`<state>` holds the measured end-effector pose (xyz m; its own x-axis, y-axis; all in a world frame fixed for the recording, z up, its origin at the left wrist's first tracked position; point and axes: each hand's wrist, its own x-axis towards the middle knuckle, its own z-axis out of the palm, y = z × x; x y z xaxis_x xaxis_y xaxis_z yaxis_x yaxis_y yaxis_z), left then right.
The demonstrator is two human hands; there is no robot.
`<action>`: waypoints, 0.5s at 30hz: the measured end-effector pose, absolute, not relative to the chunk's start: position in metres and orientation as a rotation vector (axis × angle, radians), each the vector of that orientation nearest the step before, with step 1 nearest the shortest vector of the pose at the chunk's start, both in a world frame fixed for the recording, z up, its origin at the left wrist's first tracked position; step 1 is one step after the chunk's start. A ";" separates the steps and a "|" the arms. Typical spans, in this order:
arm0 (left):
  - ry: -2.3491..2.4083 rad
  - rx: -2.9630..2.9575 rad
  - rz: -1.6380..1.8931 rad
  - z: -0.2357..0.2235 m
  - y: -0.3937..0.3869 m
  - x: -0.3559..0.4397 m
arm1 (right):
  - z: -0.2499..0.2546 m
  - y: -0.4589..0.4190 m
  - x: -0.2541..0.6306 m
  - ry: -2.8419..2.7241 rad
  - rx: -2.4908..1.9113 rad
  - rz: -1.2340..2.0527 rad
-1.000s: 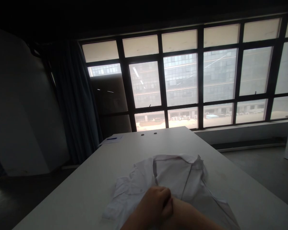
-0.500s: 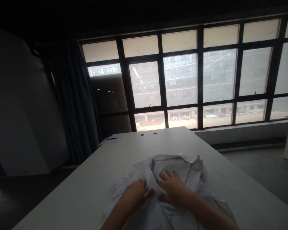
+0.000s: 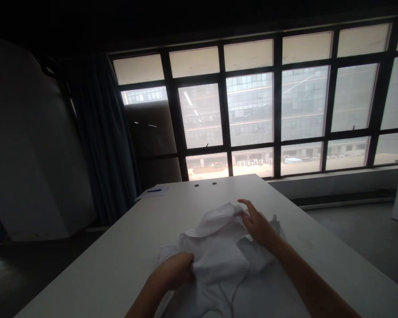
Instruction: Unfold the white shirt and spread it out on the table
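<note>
A crumpled white shirt (image 3: 219, 254) lies on the near part of the white table, its upper part lifted and folded over. My left hand (image 3: 176, 270) is closed on the cloth at its left side, the fingertips hidden in the folds. Farther up and to the right, my right hand (image 3: 257, 224) pinches the raised far edge of the shirt, with the index finger sticking out free. Loose folds of the shirt spread between both hands and down toward the bottom of the view.
The long white table (image 3: 185, 205) runs away toward a wall of windows (image 3: 248, 110). A blue pen (image 3: 154, 190) rests on papers (image 3: 162, 193) at the far left corner. Two round holes are near the far edge. A dark curtain (image 3: 102, 141) hangs at left.
My right hand has moved up and right, raising the shirt's edge off the table. My left hand has shifted slightly left and down, and the inside of the shirt is now covered by cloth.
</note>
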<state>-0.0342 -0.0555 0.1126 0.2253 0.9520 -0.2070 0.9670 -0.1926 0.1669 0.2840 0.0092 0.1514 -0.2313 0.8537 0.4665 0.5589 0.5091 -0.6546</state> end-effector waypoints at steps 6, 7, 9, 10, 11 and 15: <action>2.047 2.016 -0.064 0.085 -0.028 -0.064 | 0.131 0.004 0.285 -2.429 -1.202 0.644; 2.054 1.990 -0.079 0.078 -0.023 -0.067 | 0.124 0.001 0.280 -2.504 -1.222 0.673; 2.043 1.985 -0.062 0.068 -0.018 -0.071 | 0.112 -0.003 0.269 -2.579 -1.263 0.636; 2.024 1.995 -0.036 0.066 -0.017 -0.071 | 0.107 -0.004 0.265 -2.594 -1.258 0.597; 1.989 2.004 -0.003 0.065 -0.017 -0.071 | 0.104 -0.005 0.262 -2.603 -1.238 0.565; 1.744 1.996 0.110 0.079 -0.025 -0.063 | 0.106 -0.006 0.260 -2.606 -1.166 0.602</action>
